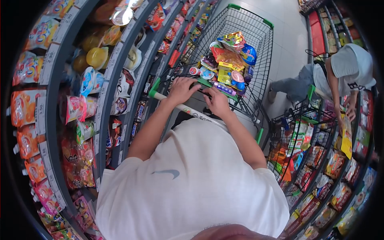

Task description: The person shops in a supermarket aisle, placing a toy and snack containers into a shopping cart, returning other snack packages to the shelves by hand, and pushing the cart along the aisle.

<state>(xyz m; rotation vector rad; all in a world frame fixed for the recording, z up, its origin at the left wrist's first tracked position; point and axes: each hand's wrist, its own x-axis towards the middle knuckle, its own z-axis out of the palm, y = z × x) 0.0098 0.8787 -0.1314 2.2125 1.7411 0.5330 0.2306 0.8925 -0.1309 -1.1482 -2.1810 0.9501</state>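
Note:
My left hand is over the near end of the shopping cart, just beyond its pale handle. Its fingers reach right, slightly apart, with nothing visible in them. Close by on the right, my right hand has its fingers bent leftward and apart, also with nothing visible in it. A purple tube-shaped package lies just past my right hand. Farther in the basket is a pile of snacks, including an orange bag, a blue round package and a small round tub.
Shelves of bagged sweets with price labels rise close on my left. On the right, a person holds a yellow packet beside a second loaded cart. Pale floor tiles show between the carts and the far shelves.

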